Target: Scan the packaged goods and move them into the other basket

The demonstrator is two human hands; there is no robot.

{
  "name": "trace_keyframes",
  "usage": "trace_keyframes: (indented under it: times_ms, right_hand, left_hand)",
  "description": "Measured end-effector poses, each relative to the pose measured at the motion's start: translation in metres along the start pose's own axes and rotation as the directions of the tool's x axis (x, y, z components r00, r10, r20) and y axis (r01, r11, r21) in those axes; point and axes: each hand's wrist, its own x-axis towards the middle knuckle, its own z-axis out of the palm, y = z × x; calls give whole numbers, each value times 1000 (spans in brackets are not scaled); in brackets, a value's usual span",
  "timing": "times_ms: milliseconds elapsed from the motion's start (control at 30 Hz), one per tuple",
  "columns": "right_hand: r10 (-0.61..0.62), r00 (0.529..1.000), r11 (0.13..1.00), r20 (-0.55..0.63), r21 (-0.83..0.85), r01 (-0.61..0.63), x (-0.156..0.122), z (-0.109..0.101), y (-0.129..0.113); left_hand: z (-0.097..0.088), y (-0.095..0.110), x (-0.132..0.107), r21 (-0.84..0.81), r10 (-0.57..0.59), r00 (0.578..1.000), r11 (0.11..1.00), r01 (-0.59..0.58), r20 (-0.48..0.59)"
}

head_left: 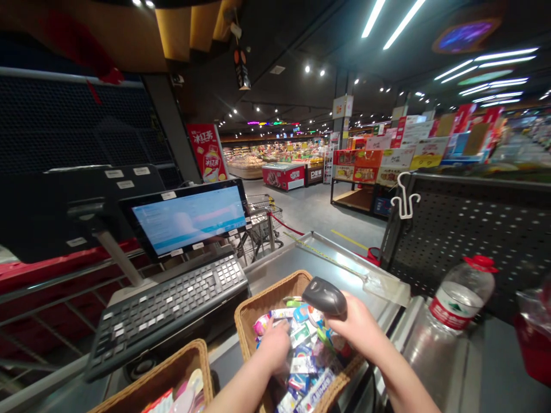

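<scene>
My right hand (353, 328) is shut around a dark grey handheld barcode scanner (324, 296), held above a woven wicker basket (270, 302). The basket is heaped with small packaged goods (305, 350), including toothpaste-like boxes in blue, white and green. My left hand (273, 347) rests on top of this heap. Its fingers are hidden among the packages, so I cannot see whether it grips one. A second wicker basket (172, 376) sits at the lower left, partly cut off by the frame.
A checkout keyboard (167, 310) and a screen (188, 217) stand left of the steel counter (331, 258). On the right are a plastic water bottle (460, 295) with a red cap and a black perforated panel (469, 229). A shopping cart (258, 229) stands beyond.
</scene>
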Motion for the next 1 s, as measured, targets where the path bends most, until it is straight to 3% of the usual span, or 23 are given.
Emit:
trace_keyframes:
  times_ms: [167,267,367,500,667,733,833,1000]
  right_hand:
    - [-18,1000,1000,-2,11,18,0,0,0]
    - [-20,1000,1000,-4,21,21,0,1,-1]
    - [-22,1000,999,-13,25,23,0,1,0]
    - [-19,1000,999,-5,36,19,1,1,4]
    - [1,1000,999,-9,40,-1,1,2,9]
    - [13,1000,999,-14,45,-12,1,2,10]
    - [6,1000,999,-13,43,-6,1,1,10]
    - [-33,999,999,-2,22,33,1,1,3]
  left_hand:
    - [12,-3,5,117,133,989,983,-141,70]
    - [21,-4,10,165,142,986,974,-155,84]
    - [23,-7,12,81,124,989,988,-130,81]
    - [14,-9,8,-67,25,999,997,-28,-42]
    - [8,-11,3,-102,-90,974,992,70,-206]
    - [7,-12,3,-116,-105,940,991,71,-326]
    - [2,-17,1,-123,-104,855,991,47,-508]
    - [-29,-19,-11,-154,-139,788,987,57,-600]
